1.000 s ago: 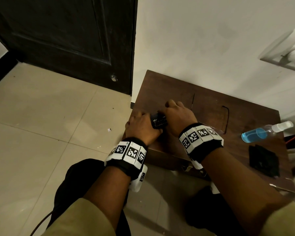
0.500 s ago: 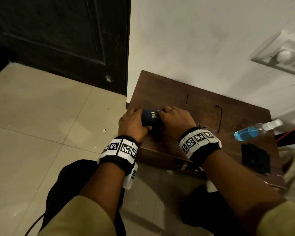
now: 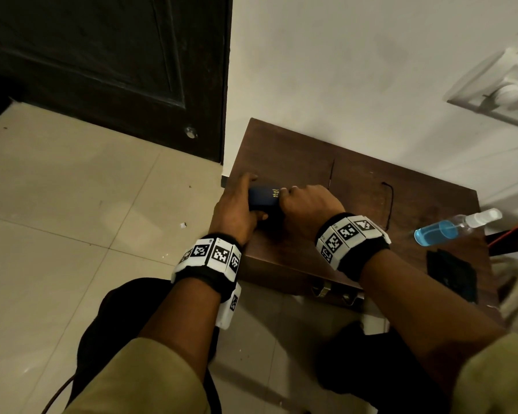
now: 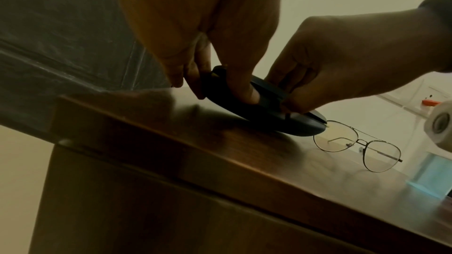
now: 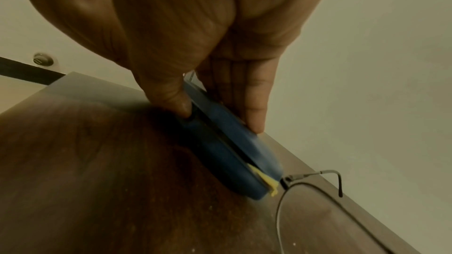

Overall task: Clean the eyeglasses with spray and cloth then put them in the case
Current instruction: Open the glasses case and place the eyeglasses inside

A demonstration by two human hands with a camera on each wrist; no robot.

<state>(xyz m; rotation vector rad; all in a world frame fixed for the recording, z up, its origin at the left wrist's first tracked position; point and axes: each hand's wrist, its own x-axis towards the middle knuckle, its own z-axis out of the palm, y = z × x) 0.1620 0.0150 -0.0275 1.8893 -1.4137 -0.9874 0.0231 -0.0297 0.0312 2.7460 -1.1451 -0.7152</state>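
A dark blue eyeglass case (image 3: 263,197) with gold lettering stands tilted on the left part of the brown table (image 3: 296,150). My left hand (image 3: 240,206) grips its left end, thumb on the near side. My right hand (image 3: 307,201) grips its right end; in the right wrist view the thumb (image 5: 179,109) presses at the seam, which is slightly parted with a yellow scrap (image 5: 267,183) sticking out. Thin wire eyeglasses (image 4: 357,147) lie unfolded on the table just right of the case (image 4: 264,121). The spray bottle (image 3: 452,228) and black cloth (image 3: 450,273) lie at the right.
The table stands against a pale wall (image 3: 356,85), with a dark door (image 3: 102,61) to the left and tiled floor (image 3: 57,219) below. A white switch plate (image 3: 500,91) is on the wall at the right. My knees are in front of the table.
Both hands have shifted the case a little away from the table's front edge and turned it, so its blue side with gold lettering now faces up.
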